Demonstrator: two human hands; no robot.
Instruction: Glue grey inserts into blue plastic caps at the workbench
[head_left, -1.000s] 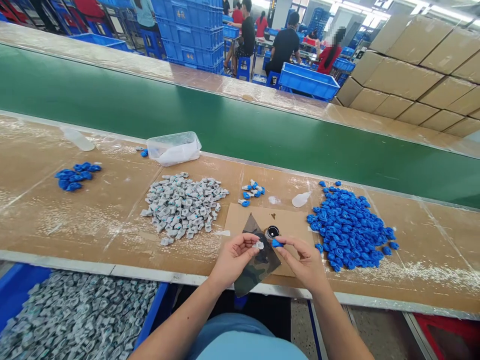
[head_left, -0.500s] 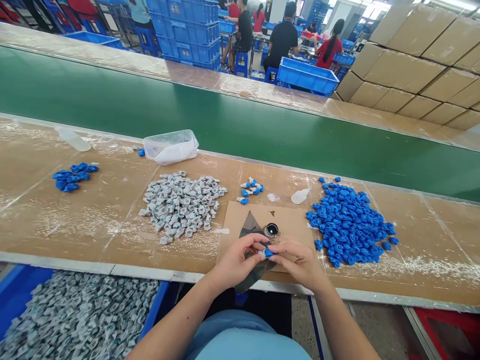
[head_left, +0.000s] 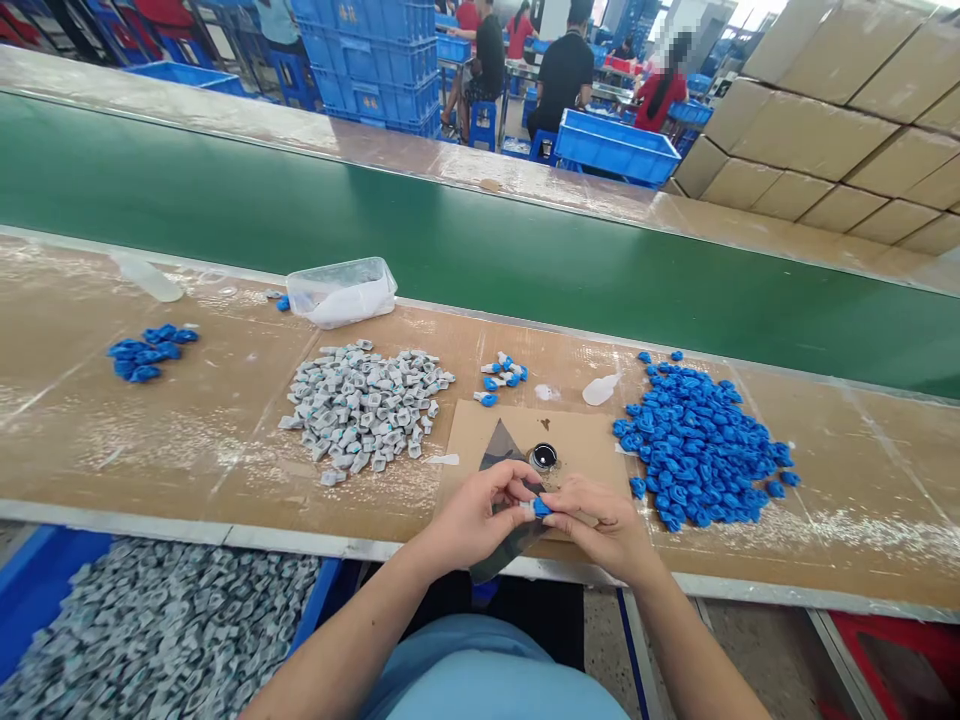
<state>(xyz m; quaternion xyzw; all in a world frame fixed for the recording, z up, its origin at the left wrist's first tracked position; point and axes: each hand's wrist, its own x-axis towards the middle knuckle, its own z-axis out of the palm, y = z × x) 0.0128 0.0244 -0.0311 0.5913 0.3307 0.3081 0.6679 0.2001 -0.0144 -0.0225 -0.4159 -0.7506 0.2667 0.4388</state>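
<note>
Between my two hands is a small piece with a grey-white end and a blue end. The fingertips of my left hand (head_left: 487, 510) pinch its pale end. My right hand (head_left: 596, 520) has thumb and finger closed on the blue part (head_left: 540, 507). Beneath them lies a dark pointed sheet (head_left: 499, 450) on a cardboard square (head_left: 592, 430). Just beyond my fingers stands a small round pot of dark liquid (head_left: 543, 457). A pile of grey pieces (head_left: 375, 405) is at the left, a pile of blue pieces (head_left: 697, 445) at the right.
Several joined grey-and-blue pieces (head_left: 504, 372) lie past the cardboard, near a white dropper bottle (head_left: 600, 389). A clear tub (head_left: 342, 293) and a blue cluster (head_left: 146, 352) are farther left. A green belt (head_left: 465, 240) runs behind. A bin of grey pieces (head_left: 172, 620) stands below left.
Both hands remain together over the dark sheet, with the held piece shifted very slightly to the right. The piles look the same.
</note>
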